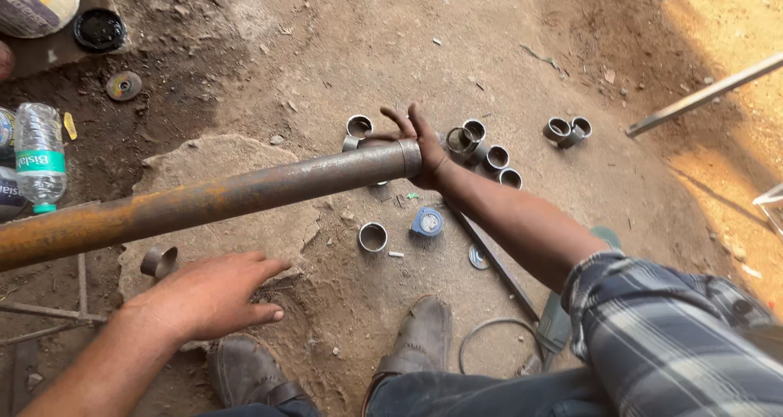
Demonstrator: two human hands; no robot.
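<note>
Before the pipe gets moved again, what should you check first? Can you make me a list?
1. Right hand on the end of the long rusty steel pipe: ok, palm against it.
2. Left hand off the pipe: ok, spread flat on the dirt ground.
3. Short cut metal rings away from the pipe end: not ok, they lie just beyond it.
4. Brown shoes out from under the pipe: ok.
5. Far end supported: cannot tell.

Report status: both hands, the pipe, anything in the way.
Right hand cupped over the end of the rusty pipe, fingers spread. Left hand open, flat on the stone slab under the pipe. Cut metal rings scattered just beyond the pipe end.
</note>
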